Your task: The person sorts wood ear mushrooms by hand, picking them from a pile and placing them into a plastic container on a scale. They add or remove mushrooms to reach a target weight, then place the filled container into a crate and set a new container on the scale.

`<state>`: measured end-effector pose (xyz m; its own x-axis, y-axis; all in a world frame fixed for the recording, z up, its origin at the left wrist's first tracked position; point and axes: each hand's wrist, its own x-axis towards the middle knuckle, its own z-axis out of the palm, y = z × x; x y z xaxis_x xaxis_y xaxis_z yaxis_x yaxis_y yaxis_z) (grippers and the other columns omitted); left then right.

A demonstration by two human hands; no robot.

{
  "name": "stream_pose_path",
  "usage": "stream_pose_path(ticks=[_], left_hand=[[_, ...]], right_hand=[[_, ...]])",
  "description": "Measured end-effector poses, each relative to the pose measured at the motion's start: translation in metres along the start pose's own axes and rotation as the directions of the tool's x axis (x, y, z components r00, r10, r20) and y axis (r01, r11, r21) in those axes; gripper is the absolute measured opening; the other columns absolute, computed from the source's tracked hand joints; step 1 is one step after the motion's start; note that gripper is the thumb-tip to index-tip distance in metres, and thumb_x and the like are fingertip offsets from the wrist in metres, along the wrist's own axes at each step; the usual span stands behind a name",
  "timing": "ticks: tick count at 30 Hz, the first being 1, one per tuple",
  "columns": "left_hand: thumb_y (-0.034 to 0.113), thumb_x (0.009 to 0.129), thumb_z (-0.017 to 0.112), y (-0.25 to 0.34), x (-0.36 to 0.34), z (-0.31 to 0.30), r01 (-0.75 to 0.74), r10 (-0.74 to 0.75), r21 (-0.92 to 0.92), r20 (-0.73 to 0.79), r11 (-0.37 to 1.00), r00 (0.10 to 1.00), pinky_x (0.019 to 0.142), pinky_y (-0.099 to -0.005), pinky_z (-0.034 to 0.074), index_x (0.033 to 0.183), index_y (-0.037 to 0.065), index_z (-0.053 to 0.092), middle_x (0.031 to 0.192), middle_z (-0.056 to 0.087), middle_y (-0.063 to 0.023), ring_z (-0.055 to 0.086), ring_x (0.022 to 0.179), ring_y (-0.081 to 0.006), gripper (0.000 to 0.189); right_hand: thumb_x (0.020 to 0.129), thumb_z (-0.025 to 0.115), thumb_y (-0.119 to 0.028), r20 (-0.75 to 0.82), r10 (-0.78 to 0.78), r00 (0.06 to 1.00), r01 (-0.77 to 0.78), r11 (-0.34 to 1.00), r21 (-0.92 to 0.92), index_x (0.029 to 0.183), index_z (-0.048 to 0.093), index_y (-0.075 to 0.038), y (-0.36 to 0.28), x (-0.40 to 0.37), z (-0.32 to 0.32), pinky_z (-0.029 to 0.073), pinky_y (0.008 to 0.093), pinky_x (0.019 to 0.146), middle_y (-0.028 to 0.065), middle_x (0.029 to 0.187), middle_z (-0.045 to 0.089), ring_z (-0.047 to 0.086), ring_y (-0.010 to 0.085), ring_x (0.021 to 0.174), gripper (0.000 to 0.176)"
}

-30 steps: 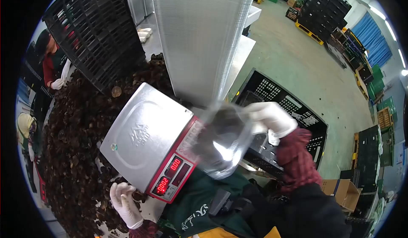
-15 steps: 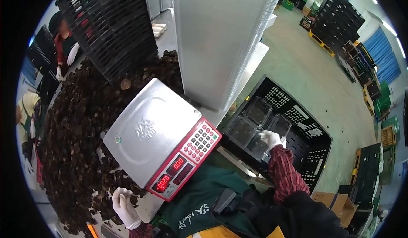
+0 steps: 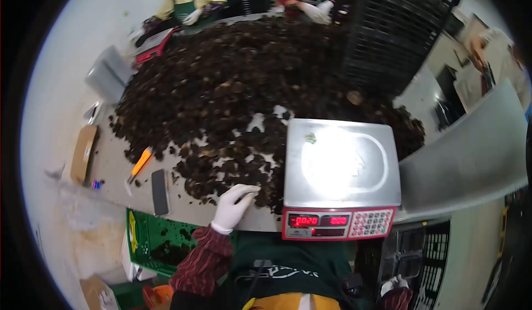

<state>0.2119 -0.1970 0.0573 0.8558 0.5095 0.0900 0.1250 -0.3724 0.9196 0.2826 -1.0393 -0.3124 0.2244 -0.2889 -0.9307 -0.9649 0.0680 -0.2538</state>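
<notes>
My left hand point(image 3: 233, 206), in a white glove, is at the near edge of a heap of dark brown, mushroom-like pieces point(image 3: 238, 77). Its fingers are loosely bent, with thumb and forefinger apart, and no piece shows in them. Just right of it stands a silver-topped scale point(image 3: 341, 163) with a red front; its left display reads -0.020 and its pan is bare. Low on the right, my gloved right hand point(image 3: 394, 284) is at the near side of clear plastic boxes point(image 3: 411, 241) in a black crate point(image 3: 438, 249). Its fingers are too small and blurred to judge.
An orange-handled knife point(image 3: 141, 163) and a phone-like dark slab point(image 3: 160, 192) lie left on the table. Tall black crates point(image 3: 393, 33) and a stack of grey trays point(image 3: 471, 149) stand right. Co-workers' gloved hands point(image 3: 316, 12) are across the heap. A green crate point(image 3: 160, 249) sits below.
My view has swung left toward the heap. My left hand has reached forward to the edge of the pieces. My right hand stays down by the clear boxes.
</notes>
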Motion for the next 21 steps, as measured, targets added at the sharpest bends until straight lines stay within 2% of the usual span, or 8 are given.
stream_pose_path(ticks=[3,6,10,11,13,16,17,21], left_hand=[[0.001,0.081,0.06,0.0,0.018,0.002,-0.153,0.155,0.194,0.003,0.969,0.988,0.081,-0.0307,0.049,0.101,0.003,0.067,0.095,0.065,-0.012,0.062,0.089,-0.0244,0.02],[0.01,0.083,0.059,-0.018,0.056,0.006,-0.283,0.282,0.37,0.056,0.885,0.958,0.091,-0.0355,0.044,0.114,0.009,0.063,0.113,0.059,-0.0122,0.055,0.107,-0.0296,0.031],[0.031,0.081,0.064,-0.03,0.123,0.023,-0.218,0.303,0.709,0.007,0.671,0.953,0.102,-0.0503,0.031,0.129,0.024,0.053,0.138,0.041,-0.0167,0.035,0.129,-0.0368,0.05],[0.037,0.081,0.065,-0.031,0.132,0.029,-0.164,0.288,0.799,-0.011,0.578,0.958,0.103,-0.0539,0.029,0.13,0.027,0.052,0.141,0.038,-0.016,0.031,0.132,-0.0374,0.052],[0.046,0.079,0.063,-0.043,0.14,0.038,-0.161,0.132,0.832,0.106,0.531,0.986,0.101,-0.0585,0.028,0.13,0.03,0.051,0.143,0.035,-0.015,0.029,0.133,-0.0373,0.055],[0.042,0.084,0.06,-0.043,0.111,0.04,-0.235,0.074,0.743,0.244,0.626,0.967,0.101,-0.0505,0.031,0.129,0.022,0.053,0.134,0.047,-0.0108,0.038,0.127,-0.0326,0.05],[0.037,0.085,0.06,-0.045,0.098,0.039,-0.278,0.12,0.678,0.271,0.68,0.955,0.1,-0.0486,0.032,0.127,0.019,0.054,0.131,0.05,-0.0101,0.04,0.125,-0.0307,0.047],[0.024,0.082,0.064,-0.035,0.052,0.013,-0.467,0.337,0.618,0.323,0.633,0.884,0.098,-0.0466,0.036,0.12,0.015,0.058,0.126,0.053,-0.0108,0.045,0.121,-0.0299,0.04]], right_hand=[[0.088,0.053,-0.05,0.614,0.096,0.784,-0.255,0.951,0.176,0.087,0.061,-0.011,-0.03,-0.082,0.004,0.051,0.0398,0.065,0.0115,0.072,0.064,0.063,0.0289,0.067,0.04],[0.088,0.054,-0.041,-0.118,-0.401,0.908,0.417,0.889,0.189,0.081,0.059,-0.008,-0.092,-0.115,0.014,0.047,0.0355,0.055,0.0075,0.065,0.058,0.059,0.0216,0.059,0.034],[0.095,0.047,-0.033,-0.569,-0.69,0.447,0.836,0.549,-0.008,0.073,0.054,-0.005,-0.197,-0.244,0.048,0.035,0.0292,0.045,0.0005,0.055,0.043,0.04,0.0123,0.046,0.036],[0.097,0.044,-0.036,-0.563,-0.826,0.01,0.796,0.348,-0.496,0.075,0.056,-0.004,-0.213,-0.276,0.052,0.029,0.0255,0.04,-0.0008,0.058,0.044,0.036,0.0093,0.043,0.041],[0.098,0.046,-0.037,-0.6,-0.8,-0.019,0.91,0.235,-0.342,0.09,0.06,-0.004,-0.233,-0.428,0.111,0.036,0.0245,0.054,0.0019,0.066,0.047,0.04,0.01,0.058,0.037],[0.099,0.042,-0.027,-0.291,-0.569,-0.769,0.57,-0.406,-0.714,0.1,0.058,-0.004,-0.255,-0.521,0.117,0.042,0.0253,0.066,0.0051,0.09,0.057,0.049,0.0096,0.071,0.028],[0.098,0.049,-0.018,-0.29,-0.423,-0.859,0.394,-0.183,-0.901,0.085,0.053,0.002,-0.243,-0.612,0.189,0.055,0.035,0.059,0.012,0.054,0.06,0.061,0.0228,0.051,0.025],[0.096,0.051,-0.013,-0.241,-0.051,-0.969,0.237,-0.463,-0.854,0.078,0.053,0.003,-0.269,-0.691,0.205,0.054,0.0306,0.053,0.0106,0.052,0.06,0.066,0.0222,0.058,0.024]])
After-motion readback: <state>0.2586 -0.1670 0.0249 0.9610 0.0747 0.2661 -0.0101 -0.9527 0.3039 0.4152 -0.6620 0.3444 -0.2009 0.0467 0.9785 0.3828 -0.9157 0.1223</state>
